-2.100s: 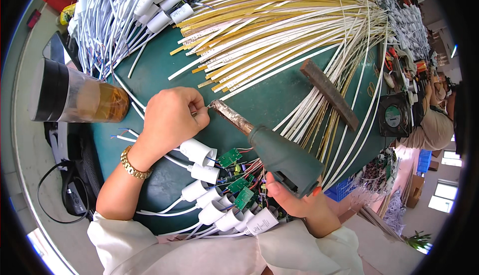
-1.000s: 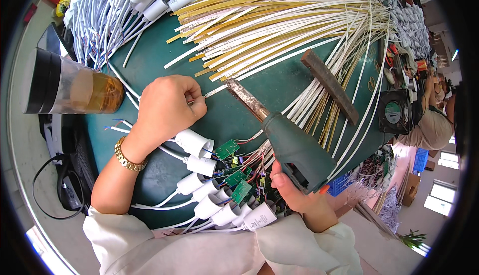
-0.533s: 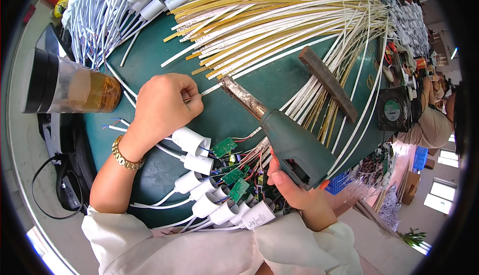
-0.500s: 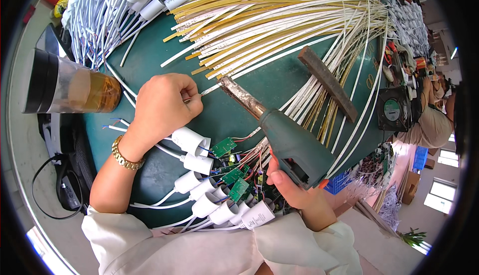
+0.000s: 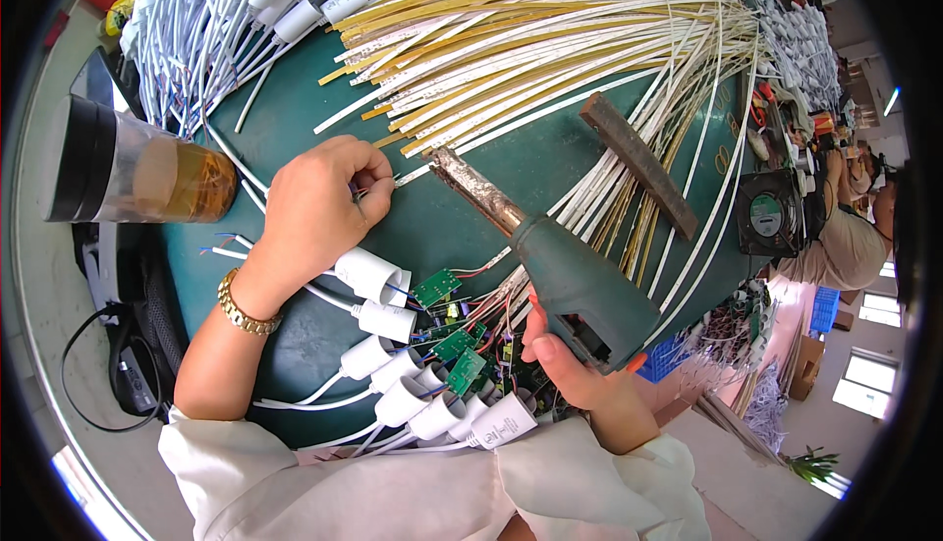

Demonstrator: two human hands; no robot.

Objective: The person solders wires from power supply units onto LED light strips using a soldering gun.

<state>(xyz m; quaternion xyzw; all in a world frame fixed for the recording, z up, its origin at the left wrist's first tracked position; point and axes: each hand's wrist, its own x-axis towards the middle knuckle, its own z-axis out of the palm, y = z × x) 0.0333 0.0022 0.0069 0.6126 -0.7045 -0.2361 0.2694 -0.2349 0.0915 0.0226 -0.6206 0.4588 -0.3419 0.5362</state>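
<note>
My left hand point(image 5: 319, 197), with a gold watch at the wrist, pinches the end of a narrow white LED strip point(image 5: 411, 176). My right hand point(image 5: 580, 369) is wrapped round a dark green heat gun point(image 5: 586, 286). Its rusty metal nozzle point(image 5: 478, 190) points up and left, its tip close to the strip just beyond my left fingers. Below my left hand lie white plastic caps point(image 5: 371, 276) with white cables. Small green circuit boards point(image 5: 435, 288) with thin wires lie beside the caps. My fingertips hide the very end of the strip.
A fan of white and yellow LED strips point(image 5: 550, 45) covers the far side of the green table, with a rusty metal bar point(image 5: 640, 166) across some. A dark-lidded jar point(image 5: 147, 168) stands at left, below more capped cables point(image 5: 196, 40). A small black fan point(image 5: 768, 215) is at right.
My left hand has shifted very slightly left, still pinching the strip. The heat gun stays almost in place, its nozzle by the strip.
</note>
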